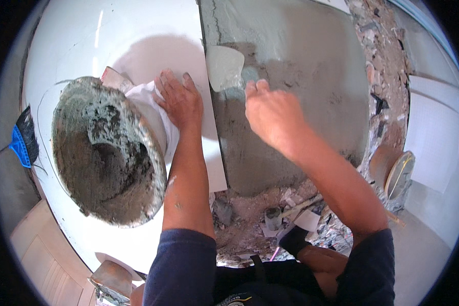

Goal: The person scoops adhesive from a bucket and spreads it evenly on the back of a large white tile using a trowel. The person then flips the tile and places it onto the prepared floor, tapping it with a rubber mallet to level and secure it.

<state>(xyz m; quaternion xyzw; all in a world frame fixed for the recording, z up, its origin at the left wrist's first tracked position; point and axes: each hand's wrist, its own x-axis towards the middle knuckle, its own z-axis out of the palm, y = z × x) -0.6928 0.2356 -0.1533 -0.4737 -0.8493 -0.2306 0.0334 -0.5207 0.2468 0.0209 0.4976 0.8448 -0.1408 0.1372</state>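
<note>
Two hands at work: left hand (179, 101) lies flat, fingers spread, on the white tile (153, 41); right hand (268, 115) grips a trowel (224, 69) over grey mortar bed (301, 76), beside the mortar pan (107, 153).

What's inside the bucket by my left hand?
Dark grey wet mortar smeared on the bucket's walls and bottom. Nothing else shows inside; whatever lies under the mortar is covered.

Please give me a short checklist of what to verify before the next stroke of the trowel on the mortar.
1. Right hand grips the trowel: ok.
2. Left hand rests flat on the white tile: ok.
3. Mortar bed is even: not ok, one patch is darker.
4. Mortar left in the pan: ok, some at the bottom.
5. Tile edge meets the mortar cleanly: cannot tell.
</note>
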